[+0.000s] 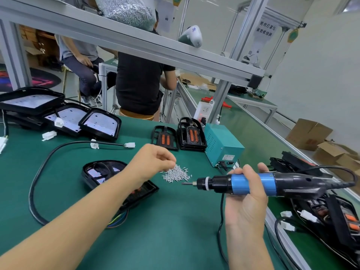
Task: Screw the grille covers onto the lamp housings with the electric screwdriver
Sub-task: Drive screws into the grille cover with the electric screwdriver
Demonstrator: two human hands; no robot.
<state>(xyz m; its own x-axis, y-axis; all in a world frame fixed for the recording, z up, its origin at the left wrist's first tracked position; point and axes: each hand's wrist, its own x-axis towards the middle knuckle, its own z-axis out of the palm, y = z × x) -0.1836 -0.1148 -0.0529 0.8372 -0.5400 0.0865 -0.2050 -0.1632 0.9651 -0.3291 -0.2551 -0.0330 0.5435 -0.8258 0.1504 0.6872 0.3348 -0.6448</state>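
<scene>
My right hand grips the blue and black electric screwdriver, held level with its bit pointing left. My left hand reaches over a small pile of silver screws, fingertips curled down onto the top of the pile. Whether a screw is pinched I cannot tell. Under my left forearm lies a black lamp housing with a grille cover on it, partly hidden. Two spare grille covers with orange inserts stand behind the screws.
Several open lamp housings with white connectors lie at the back left. A teal power box stands behind the screwdriver. More black lamps sit at the right. A black cable loops over the green mat. Two people sit beyond the bench.
</scene>
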